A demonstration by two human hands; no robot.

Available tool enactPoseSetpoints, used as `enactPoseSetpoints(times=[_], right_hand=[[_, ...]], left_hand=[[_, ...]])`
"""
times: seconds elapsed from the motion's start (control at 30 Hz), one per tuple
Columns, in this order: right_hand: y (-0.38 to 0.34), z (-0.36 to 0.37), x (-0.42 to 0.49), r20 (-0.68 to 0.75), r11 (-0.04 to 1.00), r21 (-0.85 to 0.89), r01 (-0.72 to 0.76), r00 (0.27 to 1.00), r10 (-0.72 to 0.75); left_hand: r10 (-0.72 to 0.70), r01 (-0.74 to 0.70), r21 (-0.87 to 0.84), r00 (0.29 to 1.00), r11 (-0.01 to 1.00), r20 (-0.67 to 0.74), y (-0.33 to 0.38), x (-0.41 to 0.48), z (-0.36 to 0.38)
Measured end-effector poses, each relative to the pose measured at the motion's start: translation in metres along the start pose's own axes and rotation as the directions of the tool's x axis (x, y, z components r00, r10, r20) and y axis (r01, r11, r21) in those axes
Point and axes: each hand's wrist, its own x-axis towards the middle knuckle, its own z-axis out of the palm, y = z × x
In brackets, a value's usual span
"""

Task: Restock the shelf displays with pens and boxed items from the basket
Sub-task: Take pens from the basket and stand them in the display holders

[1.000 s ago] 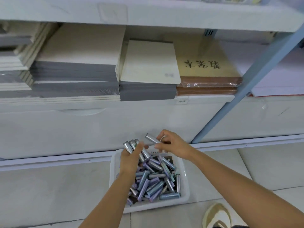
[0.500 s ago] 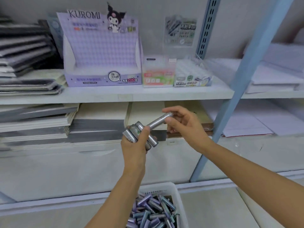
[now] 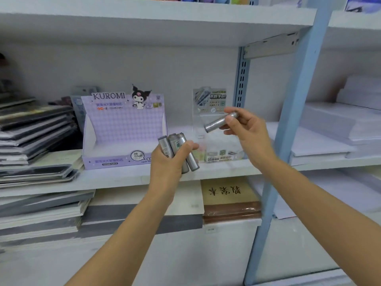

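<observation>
evidently light, rigid and slick, one lead-refill tube [image 3: 221, 122] sits pinched mid-barrel in the right hand [image 3: 245, 129], the left hand [image 3: 171, 159] clasping three tubes [image 3: 177, 150].

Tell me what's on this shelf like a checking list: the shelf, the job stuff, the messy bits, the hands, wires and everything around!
Surface: white shelf board, carrying two display boxes.
Job's things: three silvery tubes bunched together; single silvery tube; purple Kuromi display box, no contents visible; clear display box to its right. Basket not in view.
Clutter: stacked notebooks left of the Kuromi box.
Grips: left grip holds the three tubes; right grip pinches the single tube in front of the clear box.
Cables: nothing seen.
Surroundings: blue upright post; white paper stacks on the right; brown booklets on the shelf below.
</observation>
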Motion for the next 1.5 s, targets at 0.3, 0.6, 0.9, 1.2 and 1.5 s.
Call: enactPoseSetpoints(times=[0.3, 0.6, 0.9, 1.2, 1.5], right_hand=[[0.042, -0.028, 0.02, 0.143, 0.95, -0.301, -0.081, 0.981, 0.129], [0.016, -0.03, 0.06, 0.224, 0.964, -0.255, -0.078, 0.965, 0.137], [0.056, 0.009, 0.117, 0.15, 0.92, -0.384, -0.077, 0.978, 0.144], [0.088, 0.025, 0.127, 0.309, 0.85, -0.514, 0.114, 0.949, 0.059], [0.091, 0.022, 0.133, 0.379, 0.777, -0.593, 0.209, 0.924, 0.041]], left_hand=[[0.008, -0.008, 0.002, 0.999, 1.0, 0.047, 0.013, 0.033, 0.014], [-0.024, 0.024, -0.003, 0.999, 1.0, 0.035, 0.015, 0.052, 0.017], [-0.059, 0.057, 0.033, 0.996, 0.998, 0.071, 0.013, 0.067, 0.01], [-0.085, 0.081, 0.053, 0.993, 0.995, 0.086, 0.01, 0.083, 0.004], [-0.094, 0.089, 0.064, 0.993, 0.994, 0.078, 0.002, 0.095, 0.006]])
